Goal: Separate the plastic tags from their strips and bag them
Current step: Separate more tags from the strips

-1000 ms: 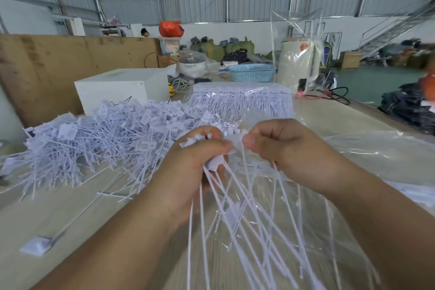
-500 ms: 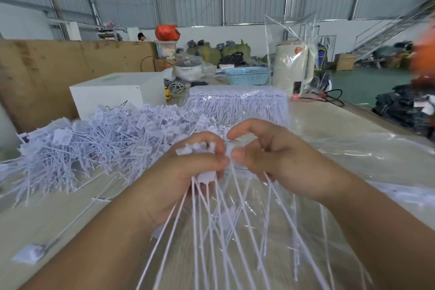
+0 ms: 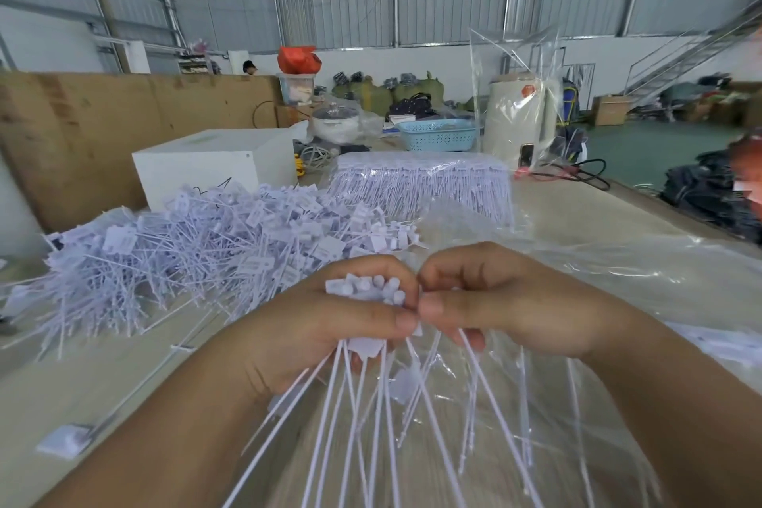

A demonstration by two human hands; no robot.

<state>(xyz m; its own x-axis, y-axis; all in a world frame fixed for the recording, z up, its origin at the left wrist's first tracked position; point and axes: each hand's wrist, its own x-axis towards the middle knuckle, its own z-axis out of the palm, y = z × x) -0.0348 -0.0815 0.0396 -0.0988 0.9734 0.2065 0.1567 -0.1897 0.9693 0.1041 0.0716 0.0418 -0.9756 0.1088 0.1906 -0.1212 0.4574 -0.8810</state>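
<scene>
My left hand [image 3: 325, 326] grips a bunch of white plastic tags [image 3: 367, 291] by their heads, and their long thin tails hang down toward me. My right hand [image 3: 499, 297] meets it thumb to thumb and pinches the tags at the bunch's right end. Under both hands lies a clear plastic bag [image 3: 577, 280] spread on the table, with a few loose tags on it. A big loose heap of tags [image 3: 198, 243] covers the table to the left. Behind it a neat block of tags on strips [image 3: 420, 181] lies in clear wrap.
A white box [image 3: 206, 165] stands behind the heap, against a cardboard wall [image 3: 82, 128]. A blue basket [image 3: 437, 134], a pot and a cream kettle in a bag [image 3: 519, 120] stand at the table's far end. One stray tag [image 3: 66, 441] lies at the near left.
Both hands have stayed together at the bunch. My right index finger, lifted half a second ago, has come back down, and the thumbs now press together on the tags. The hanging tails have swung.
</scene>
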